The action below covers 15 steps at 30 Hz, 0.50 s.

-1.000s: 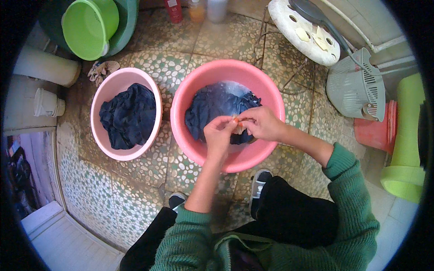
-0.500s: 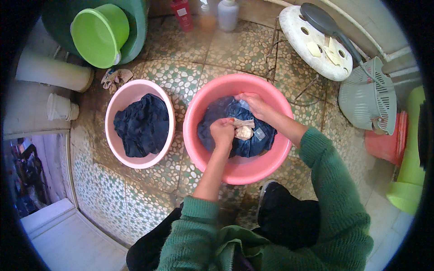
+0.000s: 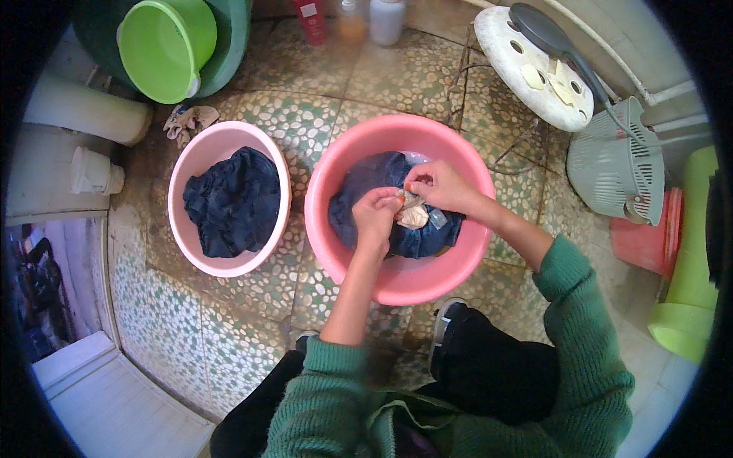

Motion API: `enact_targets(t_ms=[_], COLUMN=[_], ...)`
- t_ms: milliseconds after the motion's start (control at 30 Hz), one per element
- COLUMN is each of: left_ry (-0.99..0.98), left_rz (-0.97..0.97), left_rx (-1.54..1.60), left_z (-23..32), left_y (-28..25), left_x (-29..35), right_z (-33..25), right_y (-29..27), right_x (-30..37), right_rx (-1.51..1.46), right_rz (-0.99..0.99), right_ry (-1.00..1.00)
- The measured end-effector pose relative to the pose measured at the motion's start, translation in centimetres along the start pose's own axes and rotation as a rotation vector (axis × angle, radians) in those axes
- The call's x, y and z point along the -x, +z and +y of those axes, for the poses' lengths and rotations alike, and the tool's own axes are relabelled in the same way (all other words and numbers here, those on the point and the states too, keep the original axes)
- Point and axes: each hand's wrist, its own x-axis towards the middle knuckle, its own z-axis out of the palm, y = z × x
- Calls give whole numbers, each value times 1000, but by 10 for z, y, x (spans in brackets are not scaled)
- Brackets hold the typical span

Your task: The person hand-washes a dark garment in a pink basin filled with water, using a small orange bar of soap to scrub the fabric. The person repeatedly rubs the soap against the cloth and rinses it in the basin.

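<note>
A large pink basin (image 3: 321, 258) stands on the floor before me, with a wet blue denim garment (image 3: 418, 243) in soapy water. A bunched cream cloth part, like a pocket lining (image 3: 414, 218), lies on top of the denim. My left hand (image 3: 374, 219) is closed, pinching pale fabric beside that lining. Close to it, my right hand (image 3: 444, 187) pinches the same fabric between thumb and fingers. The fingertips of both hands nearly meet over the basin. A small translucent rectangular piece (image 3: 437, 218) rests on the denim under my right wrist; its kind is unclear.
Left of it, a pale pink basin (image 3: 175, 221) holds dark clothing (image 3: 235, 202). Farther back are a green bucket (image 3: 164, 53), bottles (image 3: 386, 21) and a crumpled cloth (image 3: 189, 122). A white stool (image 3: 527, 72) and a grey basket (image 3: 615, 164) stand at right.
My right hand has moved left and nearer, from the denim's far edge to beside my left hand. It now pinches the pale fabric too. The view has shifted slightly.
</note>
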Motion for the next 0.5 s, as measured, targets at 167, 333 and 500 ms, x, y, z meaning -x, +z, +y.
enact_targets(t_ms=[167, 333, 500], left_ry=[49, 311, 486], left_rz=[4, 40, 88], left_rx=[-9, -244, -515], left_z=[2, -2, 11], left_y=[5, 4, 15], left_x=[8, 15, 35], right_z=[-12, -29, -35], right_y=[2, 3, 9], right_x=[14, 23, 31], right_rx=[48, 182, 325], right_rz=[22, 83, 171], right_ry=[31, -33, -56])
